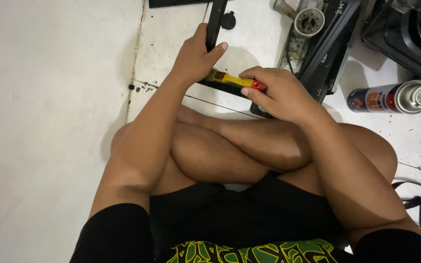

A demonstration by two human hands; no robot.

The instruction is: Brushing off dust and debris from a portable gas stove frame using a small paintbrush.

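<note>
So the right hand (281,95) has its fingers curled around a small paintbrush with a yellow handle and red end (237,81), thumb pressed right by the red bit, and the bristle end is tucked under the other hand so I can't really see it. The left hand (196,58) is wrapped tight around a long flat black metal bar (215,22), thumb laid across the front, holding it standing up off the white tiled floor (49,122). The brush sits right between both hands, touching the bottom of that bar. The person's sitting cross-legged on the floor, knees just under the hands. Just past the right hand there's a black gas stove body lying tilted (330,46) with a round metal burner part (309,21) near its top, and off to the right a blue and silver gas canister (395,97) lies on its side.
</note>
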